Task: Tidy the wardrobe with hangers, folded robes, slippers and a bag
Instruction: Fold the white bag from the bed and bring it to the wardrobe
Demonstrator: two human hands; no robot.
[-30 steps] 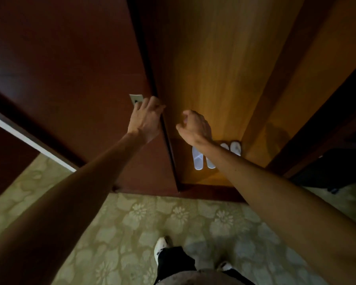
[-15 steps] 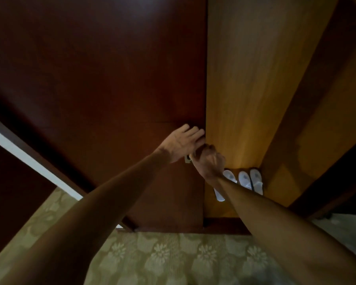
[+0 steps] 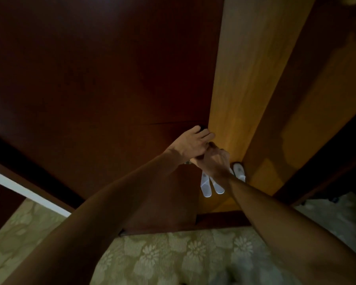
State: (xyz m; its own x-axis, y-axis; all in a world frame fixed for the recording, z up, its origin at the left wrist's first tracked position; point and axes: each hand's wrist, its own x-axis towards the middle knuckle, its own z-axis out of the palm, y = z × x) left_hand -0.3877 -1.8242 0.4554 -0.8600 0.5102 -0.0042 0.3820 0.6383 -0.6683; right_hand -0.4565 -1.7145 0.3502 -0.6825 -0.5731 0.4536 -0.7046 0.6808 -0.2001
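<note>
The dark red-brown wardrobe door (image 3: 111, 79) covers most of the opening. A narrow strip of the lit wooden wardrobe interior (image 3: 245, 79) shows to its right. My left hand (image 3: 191, 145) lies on the door face with its fingers stretched to the door's right edge. My right hand (image 3: 216, 161) is just below and touching it, with fingers curled at that same edge. White slippers (image 3: 206, 184) lie side by side on the wardrobe floor behind my right wrist, and another white slipper (image 3: 239, 170) lies to their right. No hangers, robes or bag are in view.
A dark vertical wardrobe panel (image 3: 292, 99) stands right of the opening. Floral green carpet (image 3: 173, 258) covers the floor at the bottom. A white strip (image 3: 25, 190) runs along the base at the left. Something pale (image 3: 337, 210) lies on the floor at the right.
The door has moved right and the opening has narrowed. My hands, apart a second ago, have come together at the door's edge. The view has tilted up.
</note>
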